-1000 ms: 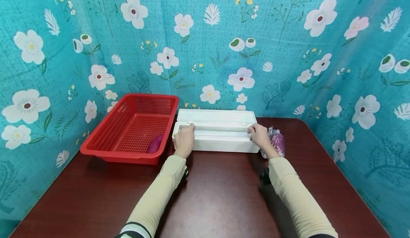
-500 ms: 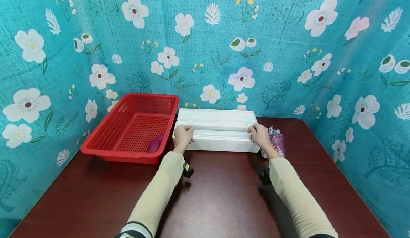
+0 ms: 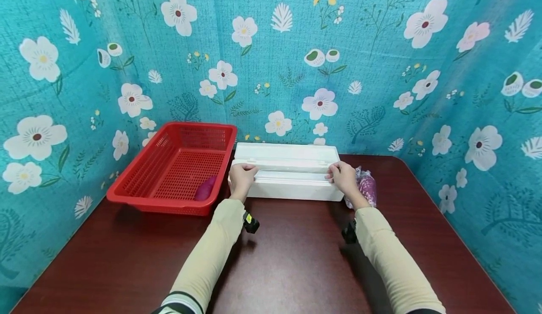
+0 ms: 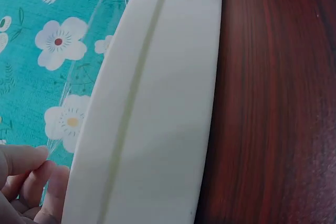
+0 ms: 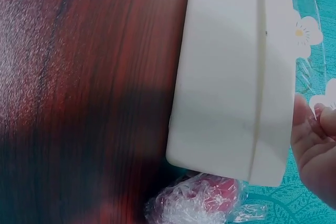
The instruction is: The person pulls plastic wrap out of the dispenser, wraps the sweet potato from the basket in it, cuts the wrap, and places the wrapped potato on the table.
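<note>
And here you are with both hands at the white box [image 3: 292,190], one at each end. Your left hand [image 3: 241,177] pinches the edge of the clear film [image 4: 86,56], thumb against fingers, just beside the box's top edge. Over on the other end, your right hand [image 3: 344,178] has the same film nipped between thumb and fingertips, the rest of its fingers bent in. Between the two hands the film runs in a thin see-through sheet along the length of the box, creasing into fine lines near your left fingertips.

The box sits lengthwise toward the back of the dark red-brown table [image 3: 296,257], its lid [image 3: 288,152] tipped back on the far side, near the teal flowered cloth [image 3: 288,83]. Just beside the box's right end, by your right wrist, lies a purple bundle [image 3: 367,189] in crinkled clear wrap. On your left stands the red basket [image 3: 158,204], close to the box's left end, with a purple lump [image 3: 205,189] resting inside in its near right corner. Your pale sleeves [image 3: 207,257] reach in from the near side, a small black camera [image 3: 251,222] hanging under your left wrist.
</note>
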`<state>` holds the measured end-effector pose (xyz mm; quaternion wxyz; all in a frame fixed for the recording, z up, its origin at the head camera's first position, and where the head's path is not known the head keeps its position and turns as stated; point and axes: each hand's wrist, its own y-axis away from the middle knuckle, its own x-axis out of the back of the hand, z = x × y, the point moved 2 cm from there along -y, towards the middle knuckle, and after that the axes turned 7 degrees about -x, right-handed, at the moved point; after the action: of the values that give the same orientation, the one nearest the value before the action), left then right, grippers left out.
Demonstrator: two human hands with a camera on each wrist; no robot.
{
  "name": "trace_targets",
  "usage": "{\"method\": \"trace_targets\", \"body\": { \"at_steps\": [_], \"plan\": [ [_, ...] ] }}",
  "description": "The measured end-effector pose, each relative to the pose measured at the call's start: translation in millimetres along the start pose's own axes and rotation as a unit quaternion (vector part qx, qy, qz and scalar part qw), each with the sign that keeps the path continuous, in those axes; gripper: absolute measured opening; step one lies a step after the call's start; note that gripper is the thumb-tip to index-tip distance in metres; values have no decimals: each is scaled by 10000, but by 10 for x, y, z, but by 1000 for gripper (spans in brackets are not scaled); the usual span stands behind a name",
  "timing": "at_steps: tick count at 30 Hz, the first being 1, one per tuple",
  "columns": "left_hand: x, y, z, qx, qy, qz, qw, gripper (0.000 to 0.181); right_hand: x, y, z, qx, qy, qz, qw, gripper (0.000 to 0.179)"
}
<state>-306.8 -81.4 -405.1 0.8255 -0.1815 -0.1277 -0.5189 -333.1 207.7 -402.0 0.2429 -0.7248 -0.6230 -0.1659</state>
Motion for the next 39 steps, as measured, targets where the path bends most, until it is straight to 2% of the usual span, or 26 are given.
{"method": "trace_targets", "body": {
  "at_steps": [5,11,16,25,31,33,39],
  "plan": [
    [13,8,-8,-167,-138,4,9998,9,12,6,30,-43,-37,22,10000,21],
    [30,18,-7,-371,-97,-55,9993,9,19,15,47,-217,-275,19,9994,22],
    [34,10,-16,-473,22,60,9989,10,25,30,32,-189,-384,151,9990,22],
    [73,2,5,-721,248,273,9967,13,16,16,-12,337,-684,389,9963,19],
    [107,-23,60,-611,535,221,9965,15,39,-15,-55,540,-845,496,9937,21],
    [117,-40,88,-652,611,225,9957,17,22,-92,21,613,-815,589,9930,24],
    [153,-86,199,-977,774,296,9918,18,-87,-554,532,1048,-644,1015,9872,32]
  ]
}}
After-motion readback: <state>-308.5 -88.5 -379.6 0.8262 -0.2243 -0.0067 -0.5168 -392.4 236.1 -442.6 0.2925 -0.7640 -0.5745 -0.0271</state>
